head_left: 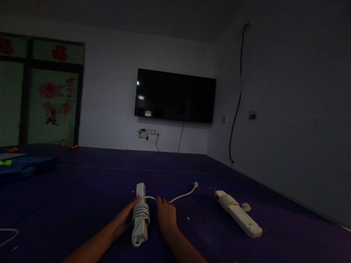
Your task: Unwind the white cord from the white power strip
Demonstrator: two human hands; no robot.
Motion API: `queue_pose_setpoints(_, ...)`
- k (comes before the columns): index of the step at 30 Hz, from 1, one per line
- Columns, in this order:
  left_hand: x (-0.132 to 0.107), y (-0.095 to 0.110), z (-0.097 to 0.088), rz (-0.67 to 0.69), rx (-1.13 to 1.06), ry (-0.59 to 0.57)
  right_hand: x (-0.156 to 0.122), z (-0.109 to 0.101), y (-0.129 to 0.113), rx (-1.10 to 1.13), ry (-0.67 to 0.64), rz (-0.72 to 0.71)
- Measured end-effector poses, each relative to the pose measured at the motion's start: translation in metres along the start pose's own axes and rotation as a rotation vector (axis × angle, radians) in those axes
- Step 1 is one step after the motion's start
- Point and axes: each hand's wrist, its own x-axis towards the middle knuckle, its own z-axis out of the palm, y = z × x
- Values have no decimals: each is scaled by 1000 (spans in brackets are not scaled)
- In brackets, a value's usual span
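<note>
The left hand's [124,220] fingers lie stretched out against the left side of the cord coil [141,214]. They touch it, and nothing shows them curled round it. The right hand's [166,215] fingertips bend down where the loose cord [183,195] leaves the coil. The light is too dim to tell whether they pinch that cord or only rest beside it.

The coil is wound round the middle of a white power strip [140,235], which lies flat on the purple mat [68,204] between the two hands, pointing away from the person. No brand or marking on it can be read.

From the strip, the loose cord runs off to the right and away, ending in a white plug [195,184] on the mat. Further right lies a second power strip [241,216] with its own cord wrapped about one end, and a small pale object [246,207] sits just beside it.

Near and to the left of the strip, a white cable [0,235] loops at the picture's edge. Far to its left is a blue bundle [13,164]. Behind the bundle are glass doors [53,99] with red paper cuttings and red Chinese characters too blurred to read surely.

Straight beyond the strip, on the far wall, hangs a dark television [175,95] with wall sockets [148,132] below it. A black cable [237,95] hangs down the right-hand wall.
</note>
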Motion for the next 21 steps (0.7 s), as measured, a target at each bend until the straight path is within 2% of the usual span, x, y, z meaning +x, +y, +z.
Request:
queue_pose_setpoints(8, -5, 2, 9, 88, 4, -18, 2, 4, 3, 37, -7, 8)
queue_pose_setpoints(14, -2, 3, 5, 89, -17, -7, 2, 4, 3, 40, -5, 15)
queue_pose_setpoints(21, 5, 0, 1, 19, -1, -41, 2, 1, 5, 61, 12, 34)
